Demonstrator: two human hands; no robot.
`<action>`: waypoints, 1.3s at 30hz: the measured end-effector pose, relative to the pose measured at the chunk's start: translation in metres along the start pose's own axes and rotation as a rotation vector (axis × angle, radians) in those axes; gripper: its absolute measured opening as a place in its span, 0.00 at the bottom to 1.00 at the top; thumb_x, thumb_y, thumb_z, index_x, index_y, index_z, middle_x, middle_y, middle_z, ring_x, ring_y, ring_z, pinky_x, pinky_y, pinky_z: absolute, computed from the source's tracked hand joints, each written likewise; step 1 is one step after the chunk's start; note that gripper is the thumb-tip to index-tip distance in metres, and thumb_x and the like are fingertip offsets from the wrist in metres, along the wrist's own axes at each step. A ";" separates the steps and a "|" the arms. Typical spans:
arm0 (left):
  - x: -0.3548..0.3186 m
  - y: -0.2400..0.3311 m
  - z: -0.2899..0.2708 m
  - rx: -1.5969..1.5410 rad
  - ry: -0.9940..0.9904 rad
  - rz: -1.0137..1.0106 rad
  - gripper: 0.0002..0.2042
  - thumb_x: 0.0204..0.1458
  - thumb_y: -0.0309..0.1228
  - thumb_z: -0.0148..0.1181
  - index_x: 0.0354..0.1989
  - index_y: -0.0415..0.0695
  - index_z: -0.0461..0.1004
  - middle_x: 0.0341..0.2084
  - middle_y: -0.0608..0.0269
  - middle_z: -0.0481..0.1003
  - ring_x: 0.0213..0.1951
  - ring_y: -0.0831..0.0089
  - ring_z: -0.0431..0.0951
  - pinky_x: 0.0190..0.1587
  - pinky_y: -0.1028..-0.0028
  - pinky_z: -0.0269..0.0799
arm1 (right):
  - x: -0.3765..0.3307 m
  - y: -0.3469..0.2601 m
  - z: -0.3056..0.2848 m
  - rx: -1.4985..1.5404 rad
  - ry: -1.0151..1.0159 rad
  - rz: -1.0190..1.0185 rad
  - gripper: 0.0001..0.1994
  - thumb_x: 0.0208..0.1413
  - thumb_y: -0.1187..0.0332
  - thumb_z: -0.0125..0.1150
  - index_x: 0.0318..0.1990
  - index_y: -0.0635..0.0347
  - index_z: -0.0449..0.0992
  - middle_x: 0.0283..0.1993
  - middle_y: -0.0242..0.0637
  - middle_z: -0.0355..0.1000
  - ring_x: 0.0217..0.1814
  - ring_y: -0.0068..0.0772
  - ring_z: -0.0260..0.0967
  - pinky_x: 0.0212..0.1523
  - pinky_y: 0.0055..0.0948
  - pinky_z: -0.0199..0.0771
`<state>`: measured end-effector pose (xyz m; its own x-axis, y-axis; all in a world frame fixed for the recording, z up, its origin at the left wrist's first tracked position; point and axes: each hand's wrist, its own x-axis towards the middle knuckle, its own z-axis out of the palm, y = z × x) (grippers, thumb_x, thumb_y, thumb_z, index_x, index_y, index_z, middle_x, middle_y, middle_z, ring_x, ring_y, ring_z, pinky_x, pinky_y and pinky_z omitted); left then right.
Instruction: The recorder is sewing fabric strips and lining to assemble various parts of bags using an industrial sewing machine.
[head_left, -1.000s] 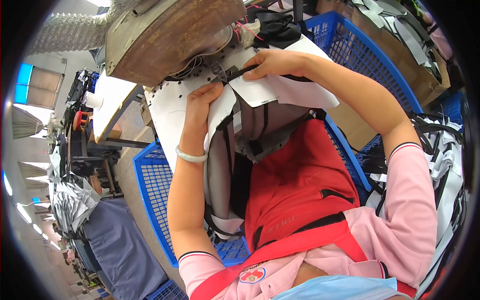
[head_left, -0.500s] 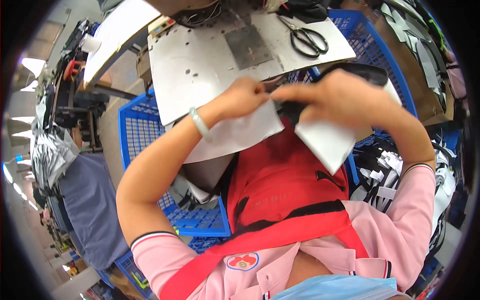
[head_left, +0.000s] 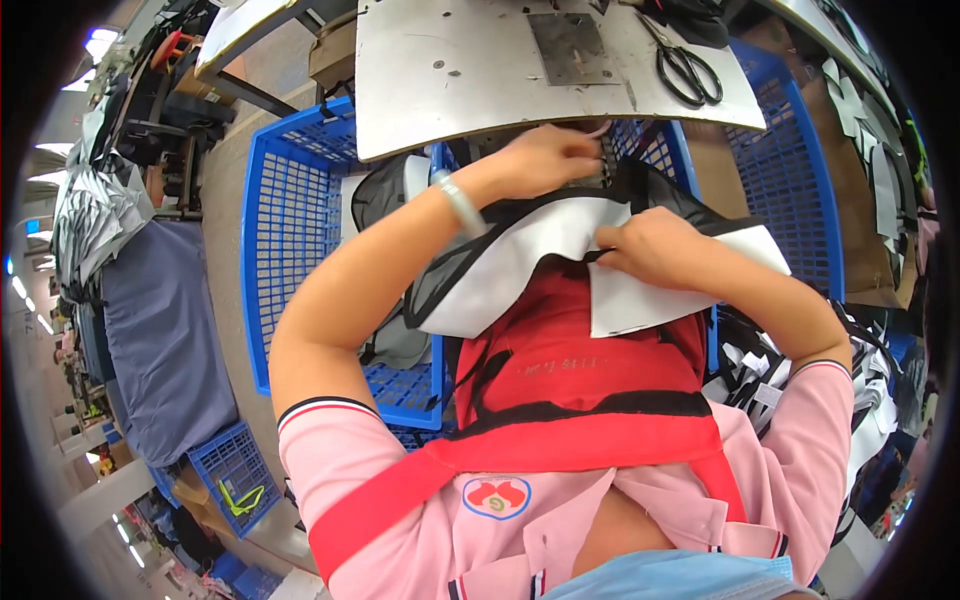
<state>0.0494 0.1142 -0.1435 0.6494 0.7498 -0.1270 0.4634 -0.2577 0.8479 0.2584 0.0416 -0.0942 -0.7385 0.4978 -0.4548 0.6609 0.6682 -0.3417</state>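
Observation:
A white fabric piece (head_left: 535,240) with black edging drapes over my lap, across the red apron (head_left: 585,350). My right hand (head_left: 655,245) pinches its fold near the middle, and a white flap hangs below the fingers. Above the piece, close to the table's front edge, my left hand (head_left: 550,160) has its fingers curled together. What they hold, if anything, I cannot make out. Dark mesh-like fabric (head_left: 670,190) shows behind the right hand.
Black-handled scissors (head_left: 685,75) lie on the white worktable (head_left: 450,100), right of a metal plate (head_left: 570,48). Blue baskets (head_left: 255,240) stand beneath and beside it. Cut strips (head_left: 755,370) pile up at right. A grey-blue cloth (head_left: 165,330) covers something at left.
The view has shifted, and the worktable sits higher. My hands have moved apart; the right has come down onto the white piece, which is now spread wider with its black edging showing.

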 end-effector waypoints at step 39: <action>-0.169 0.031 0.057 0.076 0.304 -0.015 0.16 0.46 0.15 0.47 0.43 0.37 0.75 0.47 0.50 0.73 0.49 0.49 0.73 0.53 0.63 0.68 | -0.048 -0.021 -0.045 0.112 0.271 -0.322 0.10 0.49 0.64 0.65 0.28 0.61 0.76 0.36 0.37 0.65 0.44 0.40 0.62 0.44 0.35 0.67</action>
<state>-0.0119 -0.0554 -0.1254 0.4372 0.8989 0.0304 0.5226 -0.2814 0.8048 0.2735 0.0284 -0.0281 -0.9078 0.4110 -0.0831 0.3906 0.7567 -0.5243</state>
